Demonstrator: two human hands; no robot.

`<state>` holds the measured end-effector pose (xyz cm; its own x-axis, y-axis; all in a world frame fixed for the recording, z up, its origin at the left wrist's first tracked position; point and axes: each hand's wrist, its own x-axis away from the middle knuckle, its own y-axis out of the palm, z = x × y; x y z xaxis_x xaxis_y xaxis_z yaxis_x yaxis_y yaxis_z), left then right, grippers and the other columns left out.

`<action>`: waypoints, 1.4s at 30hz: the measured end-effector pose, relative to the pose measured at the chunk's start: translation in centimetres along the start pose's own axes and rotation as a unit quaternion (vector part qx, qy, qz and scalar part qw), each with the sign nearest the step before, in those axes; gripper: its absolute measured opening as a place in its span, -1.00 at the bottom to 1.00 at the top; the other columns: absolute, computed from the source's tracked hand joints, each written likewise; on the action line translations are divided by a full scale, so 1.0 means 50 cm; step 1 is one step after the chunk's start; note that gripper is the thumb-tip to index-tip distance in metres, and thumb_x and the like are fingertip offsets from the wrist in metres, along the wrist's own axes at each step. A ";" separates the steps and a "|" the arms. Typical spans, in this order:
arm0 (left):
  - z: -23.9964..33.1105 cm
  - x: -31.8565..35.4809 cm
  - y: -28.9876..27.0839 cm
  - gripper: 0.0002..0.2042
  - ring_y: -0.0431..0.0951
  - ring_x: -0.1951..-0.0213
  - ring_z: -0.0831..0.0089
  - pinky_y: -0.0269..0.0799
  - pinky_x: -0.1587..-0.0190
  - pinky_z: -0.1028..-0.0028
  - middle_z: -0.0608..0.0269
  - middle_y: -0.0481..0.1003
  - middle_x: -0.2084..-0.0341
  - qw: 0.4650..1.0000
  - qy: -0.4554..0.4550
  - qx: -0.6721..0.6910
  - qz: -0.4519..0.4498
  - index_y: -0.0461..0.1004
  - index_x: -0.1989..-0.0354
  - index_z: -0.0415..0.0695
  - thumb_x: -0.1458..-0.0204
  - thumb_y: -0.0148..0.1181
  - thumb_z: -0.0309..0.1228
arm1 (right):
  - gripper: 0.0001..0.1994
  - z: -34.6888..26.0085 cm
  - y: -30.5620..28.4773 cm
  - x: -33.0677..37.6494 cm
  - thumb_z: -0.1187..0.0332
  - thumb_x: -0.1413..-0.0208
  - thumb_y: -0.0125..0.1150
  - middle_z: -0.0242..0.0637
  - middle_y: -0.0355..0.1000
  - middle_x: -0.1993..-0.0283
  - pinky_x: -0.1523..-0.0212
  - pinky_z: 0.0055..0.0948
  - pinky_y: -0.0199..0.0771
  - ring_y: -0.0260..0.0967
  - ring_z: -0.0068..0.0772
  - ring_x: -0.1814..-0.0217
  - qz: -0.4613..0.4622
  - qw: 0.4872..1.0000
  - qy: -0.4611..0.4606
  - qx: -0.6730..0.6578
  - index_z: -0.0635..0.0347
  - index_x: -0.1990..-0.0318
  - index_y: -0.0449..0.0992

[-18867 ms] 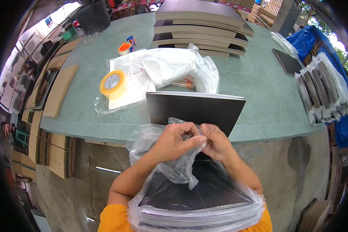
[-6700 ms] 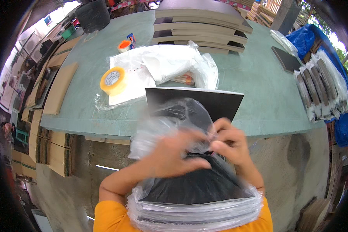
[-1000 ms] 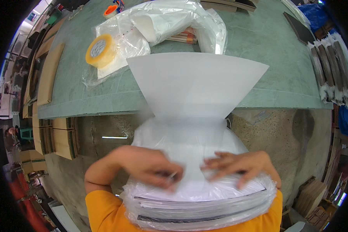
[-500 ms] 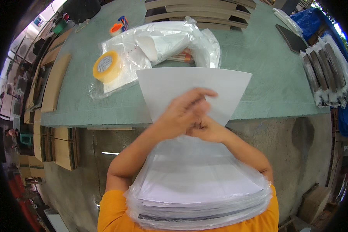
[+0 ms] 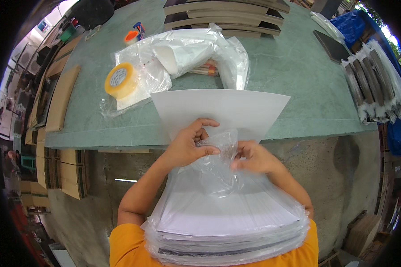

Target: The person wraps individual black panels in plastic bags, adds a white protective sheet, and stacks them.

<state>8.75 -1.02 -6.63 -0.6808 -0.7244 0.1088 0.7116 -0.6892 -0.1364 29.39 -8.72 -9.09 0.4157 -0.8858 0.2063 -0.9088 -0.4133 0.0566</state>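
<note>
Crumpled clear plastic film point(image 5: 225, 171) stretches between my two hands, in front of my chest. My left hand point(image 5: 191, 144) grips its left side with curled fingers, the index finger raised over a white board. On the film's other side my right hand point(image 5: 253, 158) pinches it; those fingers are slightly blurred. Behind both hands the white board point(image 5: 223, 104) reaches toward the table, its lower part covered by hands and film. Against my body rests a stack of white sheets or panels in clear plastic wrapping point(image 5: 229, 216), its layered edges toward me.
The green table point(image 5: 294, 102) carries a roll of clear tape point(image 5: 119, 80), silvery plastic packaging point(image 5: 189, 53), an orange tape roll point(image 5: 131, 38) and stacked dark panels point(image 5: 223, 18). Wrapped panels point(image 5: 374, 80) lie at the right. Cardboard bundles point(image 5: 71, 171) stand at the left.
My hands have moved apart from being crossed together, and the film now shows between them. The white board's top edge sits slightly lower in view.
</note>
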 end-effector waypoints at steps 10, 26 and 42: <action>0.073 0.016 0.005 -0.75 0.24 0.63 0.62 0.22 0.53 0.61 0.34 0.27 0.74 0.992 0.057 -0.106 0.022 0.36 0.55 -0.26 0.15 0.21 -0.31 | -0.75 -0.050 -0.003 -0.017 0.24 0.00 0.11 -0.39 0.37 0.55 0.49 -0.66 0.24 0.24 -0.68 0.52 0.111 0.983 -0.037 -0.142 0.26 0.52 0.42; 0.077 0.107 -0.004 -0.88 0.40 0.37 0.25 0.28 0.34 0.45 0.09 0.38 0.47 0.931 0.095 -0.351 0.033 0.28 0.46 -0.18 0.19 0.08 -0.52 | -0.87 -0.139 0.051 -0.043 0.51 0.06 0.06 -0.27 0.34 0.29 0.15 -0.55 0.25 0.28 -0.50 0.20 0.040 0.964 -0.264 -0.006 0.32 0.31 0.39; 0.094 0.083 -0.074 -0.89 0.40 0.48 0.57 0.35 0.37 0.56 0.36 0.43 0.53 0.944 0.044 -0.058 -0.321 0.38 0.35 -0.25 0.02 -0.05 -0.52 | -0.66 0.001 0.011 -0.020 0.23 0.07 0.11 -0.24 0.40 0.38 0.24 -0.38 0.33 0.35 -0.27 0.28 -0.335 0.879 -0.217 0.259 0.28 0.19 0.36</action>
<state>4.08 -1.55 -1.04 -0.9808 -0.1494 0.1253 0.1259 -0.9760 -0.1776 28.45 -8.08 -9.33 0.9282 -0.3577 -0.1026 -0.3637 -0.8138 -0.4532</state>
